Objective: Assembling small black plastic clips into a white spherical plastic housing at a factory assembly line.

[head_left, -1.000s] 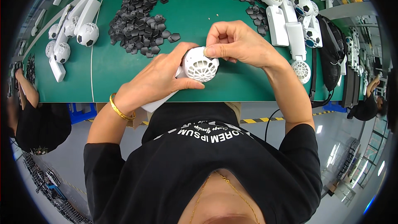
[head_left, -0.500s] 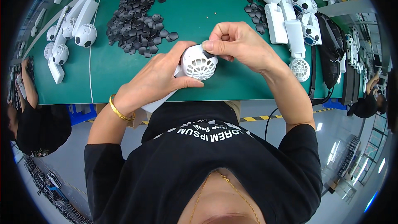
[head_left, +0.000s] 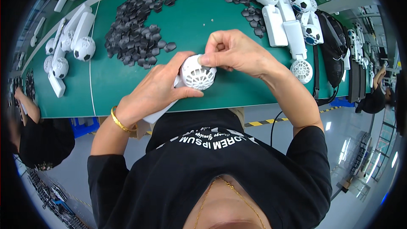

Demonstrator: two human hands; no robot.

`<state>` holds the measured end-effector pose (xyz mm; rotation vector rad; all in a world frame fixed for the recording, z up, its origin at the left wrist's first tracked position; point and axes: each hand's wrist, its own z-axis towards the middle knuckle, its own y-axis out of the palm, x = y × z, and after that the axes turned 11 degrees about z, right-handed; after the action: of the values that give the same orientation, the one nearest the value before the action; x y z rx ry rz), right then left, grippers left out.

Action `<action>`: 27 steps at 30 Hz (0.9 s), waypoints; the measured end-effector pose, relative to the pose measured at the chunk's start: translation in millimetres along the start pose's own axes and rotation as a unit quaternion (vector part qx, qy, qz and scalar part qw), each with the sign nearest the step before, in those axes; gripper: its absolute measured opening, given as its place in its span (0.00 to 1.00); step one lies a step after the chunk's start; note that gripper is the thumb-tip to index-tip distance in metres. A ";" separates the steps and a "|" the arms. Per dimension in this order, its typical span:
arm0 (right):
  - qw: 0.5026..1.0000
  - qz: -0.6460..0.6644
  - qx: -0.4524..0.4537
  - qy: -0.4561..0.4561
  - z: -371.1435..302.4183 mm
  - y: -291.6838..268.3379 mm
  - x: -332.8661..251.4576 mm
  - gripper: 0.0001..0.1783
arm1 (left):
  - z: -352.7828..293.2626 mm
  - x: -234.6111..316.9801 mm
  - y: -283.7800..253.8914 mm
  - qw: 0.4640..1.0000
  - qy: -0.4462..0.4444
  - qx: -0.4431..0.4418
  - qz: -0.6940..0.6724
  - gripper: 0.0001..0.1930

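Observation:
My left hand [head_left: 159,82] is wrapped round a white plastic piece with a round latticework ball head [head_left: 198,78] and a flat handle [head_left: 159,113], tilted down toward the table's near edge. Its thumb lies along the underside of the ball. My right hand [head_left: 235,55] is closed, thumb and forefinger pinched at the ball's upper right. Under that thumb a sliver of a black pentagon piece shows against the ball; the rest of it is hidden.
A spread of black pentagon pieces [head_left: 131,38] lies on the green table [head_left: 186,29], with more at the far right [head_left: 253,17]. Similar white ball-headed pieces are stacked at left [head_left: 85,48] and right [head_left: 295,38]. A black bag [head_left: 333,46] sits beyond the right stack.
Both hands and the white piece have shifted slightly left and toward me. My right thumb now covers most of the black piece, which showed more plainly before.

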<state>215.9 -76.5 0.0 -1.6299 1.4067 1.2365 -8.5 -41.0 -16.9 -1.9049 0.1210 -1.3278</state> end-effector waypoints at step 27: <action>0.974 -0.108 -0.188 -0.065 26.4 -21.3 -3.4 0.16 | 8.7 -3.6 -6.4 0.999 0.028 -0.026 -0.002 0.35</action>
<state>230.4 -46.8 -8.2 -1.8540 0.9251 1.5125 -5.2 -30.1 -16.7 -1.9123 0.1832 -1.3938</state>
